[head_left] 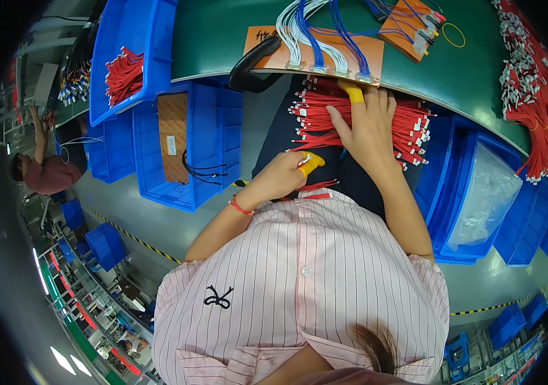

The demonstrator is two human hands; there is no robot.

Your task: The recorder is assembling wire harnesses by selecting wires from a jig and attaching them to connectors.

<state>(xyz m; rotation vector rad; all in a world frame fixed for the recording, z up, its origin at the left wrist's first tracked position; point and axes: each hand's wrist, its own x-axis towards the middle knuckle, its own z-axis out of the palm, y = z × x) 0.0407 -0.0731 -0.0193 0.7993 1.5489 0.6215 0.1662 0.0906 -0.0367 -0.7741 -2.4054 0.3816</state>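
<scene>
Right hand (369, 125), yellow rubber cot on the forefinger, lies flat with fingers spread on the bundle of red wires with white end connectors (408, 128) across the lap, at 12 o'clock from the striped shirt. Bundle's long axis runs 9-to-3. Left hand (280, 176), curled, yellow cot too, pinches a few red wire ends (315, 187) pointing toward 3 o'clock.

head cam | faces steeply down | close over lap and bench (222, 38)
</scene>
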